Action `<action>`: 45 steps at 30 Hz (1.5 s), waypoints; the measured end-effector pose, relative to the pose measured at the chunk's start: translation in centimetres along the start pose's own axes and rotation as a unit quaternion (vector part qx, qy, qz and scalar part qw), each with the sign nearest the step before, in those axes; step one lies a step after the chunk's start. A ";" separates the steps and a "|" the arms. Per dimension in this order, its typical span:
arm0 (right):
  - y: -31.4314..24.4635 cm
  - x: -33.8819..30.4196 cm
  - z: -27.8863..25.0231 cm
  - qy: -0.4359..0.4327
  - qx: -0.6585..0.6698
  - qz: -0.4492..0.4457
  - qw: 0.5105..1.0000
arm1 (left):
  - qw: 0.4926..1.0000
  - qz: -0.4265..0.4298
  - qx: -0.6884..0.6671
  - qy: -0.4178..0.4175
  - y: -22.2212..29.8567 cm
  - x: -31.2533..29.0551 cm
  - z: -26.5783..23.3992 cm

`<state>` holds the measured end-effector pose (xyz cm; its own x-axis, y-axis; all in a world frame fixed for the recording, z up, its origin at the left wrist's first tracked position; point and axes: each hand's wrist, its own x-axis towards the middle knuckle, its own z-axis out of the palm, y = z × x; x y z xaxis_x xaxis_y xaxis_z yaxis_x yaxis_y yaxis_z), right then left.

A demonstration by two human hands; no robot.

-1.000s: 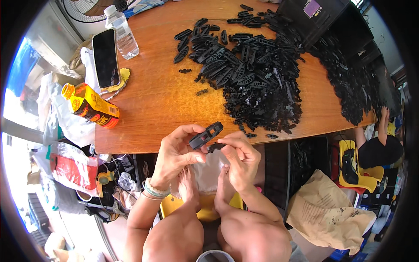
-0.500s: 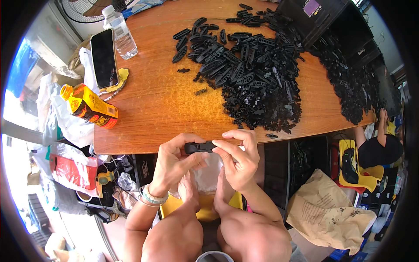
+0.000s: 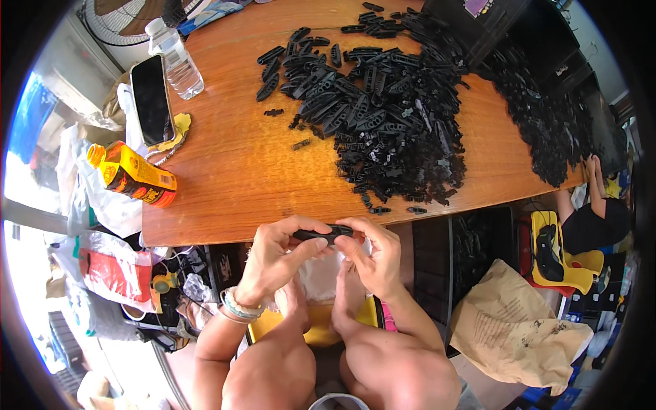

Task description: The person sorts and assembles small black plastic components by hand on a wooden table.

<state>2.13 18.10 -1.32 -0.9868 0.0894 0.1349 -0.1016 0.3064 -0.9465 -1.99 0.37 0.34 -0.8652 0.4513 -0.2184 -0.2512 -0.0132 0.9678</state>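
Note:
Between my two hands, just off the table's near edge, is a long black plastic part (image 3: pixel 321 234). My left hand (image 3: pixel 277 256) pinches its left end between thumb and fingers. Thumb and fingertips of my right hand (image 3: pixel 376 256) are closed on its right end; whether a smaller piece sits in them I cannot make out. Beyond my hands, a large heap of similar black plastic parts (image 3: pixel 369 102) lies on the wooden table (image 3: pixel 225 137), with smaller black pieces (image 3: pixel 396 167) at its near side.
A clear water bottle (image 3: pixel 179 65), a phone (image 3: pixel 152 100) and a yellow-and-black drink bottle (image 3: pixel 133 174) stand on the table's left. Black bins (image 3: pixel 506 34) and another heap (image 3: pixel 553 130) are at the right. A person (image 3: pixel 594 205) sits there. A brown paper bag (image 3: pixel 516 328) lies low right.
My right hand has moved in closer to the part, and its fingers have closed on the right end. The part now sits slightly lower and tilts differently. The view has shifted a little.

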 end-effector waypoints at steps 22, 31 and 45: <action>4.6 1.1 -2.6 0.153 -0.036 -0.088 0.984 | 0.814 0.331 0.443 0.178 0.3 14.3 -2.2; 4.1 0.8 -2.5 0.058 0.353 0.064 0.932 | 0.980 0.126 0.031 0.148 -0.2 6.1 -2.0; -0.5 1.1 1.0 0.101 0.245 0.014 0.964 | 0.989 0.081 -0.125 -0.010 -1.2 0.7 0.7</action>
<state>0.97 17.10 -1.02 -0.9504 0.2892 0.1143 -0.1709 -0.1785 -0.9690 -2.03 1.30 -0.89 -0.8949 0.4424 -0.0582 -0.2115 -0.3058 0.9283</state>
